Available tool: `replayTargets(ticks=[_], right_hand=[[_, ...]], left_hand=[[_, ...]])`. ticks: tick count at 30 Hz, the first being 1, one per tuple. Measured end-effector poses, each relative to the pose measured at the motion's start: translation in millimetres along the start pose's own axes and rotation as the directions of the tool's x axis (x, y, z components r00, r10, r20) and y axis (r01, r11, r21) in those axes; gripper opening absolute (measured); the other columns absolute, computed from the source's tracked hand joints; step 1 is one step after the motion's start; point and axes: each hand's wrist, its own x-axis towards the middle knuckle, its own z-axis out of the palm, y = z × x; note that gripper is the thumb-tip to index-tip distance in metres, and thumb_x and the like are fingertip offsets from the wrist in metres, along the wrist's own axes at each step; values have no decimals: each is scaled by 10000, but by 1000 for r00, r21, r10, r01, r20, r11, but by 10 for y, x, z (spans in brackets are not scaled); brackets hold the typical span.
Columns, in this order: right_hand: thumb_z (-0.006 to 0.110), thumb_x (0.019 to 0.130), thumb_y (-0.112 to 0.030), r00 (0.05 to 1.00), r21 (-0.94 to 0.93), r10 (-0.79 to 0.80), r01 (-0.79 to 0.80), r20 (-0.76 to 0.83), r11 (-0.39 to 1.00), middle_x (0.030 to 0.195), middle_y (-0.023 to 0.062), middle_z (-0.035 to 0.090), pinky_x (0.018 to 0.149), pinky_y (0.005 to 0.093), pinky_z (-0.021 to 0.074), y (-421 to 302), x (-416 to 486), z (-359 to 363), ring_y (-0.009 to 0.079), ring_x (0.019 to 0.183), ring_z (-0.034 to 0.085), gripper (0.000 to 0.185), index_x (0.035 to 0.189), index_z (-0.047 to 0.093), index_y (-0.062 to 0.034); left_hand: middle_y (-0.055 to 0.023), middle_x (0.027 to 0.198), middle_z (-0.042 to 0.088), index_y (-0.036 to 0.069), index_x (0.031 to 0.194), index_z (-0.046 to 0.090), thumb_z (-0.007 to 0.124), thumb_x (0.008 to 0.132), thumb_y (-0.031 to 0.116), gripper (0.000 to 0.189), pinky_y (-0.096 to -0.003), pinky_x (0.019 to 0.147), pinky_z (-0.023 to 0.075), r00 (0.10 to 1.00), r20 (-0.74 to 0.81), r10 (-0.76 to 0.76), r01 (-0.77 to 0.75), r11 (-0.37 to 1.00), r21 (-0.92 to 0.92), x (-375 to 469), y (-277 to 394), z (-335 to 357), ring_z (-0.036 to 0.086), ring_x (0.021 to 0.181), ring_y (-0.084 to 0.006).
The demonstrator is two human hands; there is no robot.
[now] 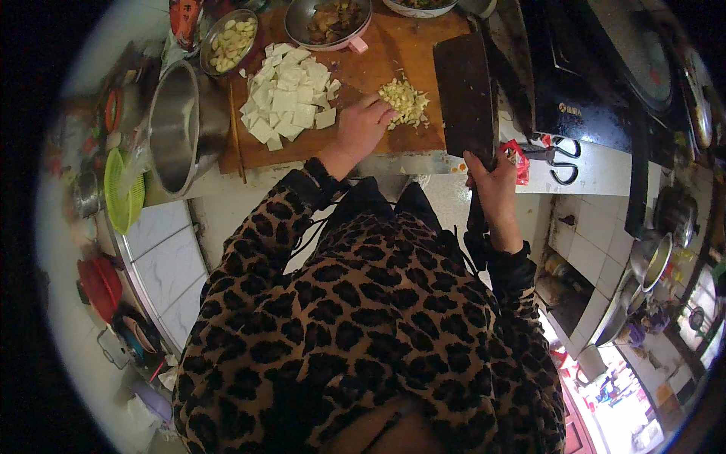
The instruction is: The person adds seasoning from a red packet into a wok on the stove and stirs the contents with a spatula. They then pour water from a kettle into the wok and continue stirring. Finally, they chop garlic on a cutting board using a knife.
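Observation:
On the wooden cutting board (368, 68) lies a pile of chopped garlic (405, 102), and the fingertips of my left hand (363, 125) touch its left edge. My right hand (493, 181) grips a cleaver with a broad dark blade (465, 93), which lies over the board's right side. Left of the garlic is a heap of thin white tofu-like slices (289, 93). Behind it, a bowl of peeled garlic cloves (232, 42) stands at the back left. A pink-rimmed pan (363, 37) with cooked brown food (334, 22) sits at the back.
A large steel bowl (176, 127) stands left of the board, beside a green plastic basket (122, 193). One chopstick (235, 130) lies along the board's left edge. Right of my right hand are a red packet (517, 164), scissors (564, 162) and a black stove (584, 108).

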Motion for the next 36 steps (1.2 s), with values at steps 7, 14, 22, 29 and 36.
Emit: replayTargets(ticks=[7, 14, 22, 29, 36], right_hand=[[662, 803, -137, 1000, -28, -19, 20, 24, 999, 593, 11, 546, 449, 229, 402, 16, 27, 5, 82, 479, 493, 184, 847, 568, 14], [664, 803, -144, 1000, -34, -16, 17, 18, 999, 597, 12, 547, 448, 228, 403, 42, 24, -2, 82, 485, 499, 194, 850, 567, 17], [654, 806, -143, 999, -34, -25, 26, 23, 999, 600, 16, 548, 455, 231, 412, 47, 20, -34, 81, 493, 499, 193, 854, 568, 22], [656, 804, -150, 999, -26, 19, -18, 35, 999, 598, 19, 550, 462, 229, 410, 36, 34, -70, 79, 493, 494, 199, 844, 569, 24], [675, 773, -179, 997, -83, -12, 19, 82, 996, 637, 81, 610, 440, 272, 439, 91, 70, -13, 136, 457, 549, 280, 901, 586, 54]], left_hand=[[-99, 814, 584, 72, 844, 617, 644, 749, 113, 107, -393, 607, 485, 981, 90, -171, 170, 985, 24, -195, 15, 101, 590, 707, -315], [-120, 796, 592, 69, 914, 631, 616, 761, 60, 154, -370, 599, 478, 979, -28, -203, 190, 952, -241, -75, -40, 21, 595, 720, -308], [-99, 774, 554, 81, 872, 610, 612, 788, 128, 97, -369, 578, 481, 984, 176, 22, -1, 993, -118, -752, 256, 86, 581, 682, -292], [-128, 843, 515, 53, 936, 545, 563, 773, 74, 165, -410, 599, 475, 901, 414, 128, -117, 992, -52, -903, 276, 295, 565, 736, -330], [-156, 852, 520, 21, 876, 522, 536, 753, 46, 125, -423, 616, 470, 912, 382, 150, -131, 989, -75, -877, 276, 199, 563, 748, -350]])
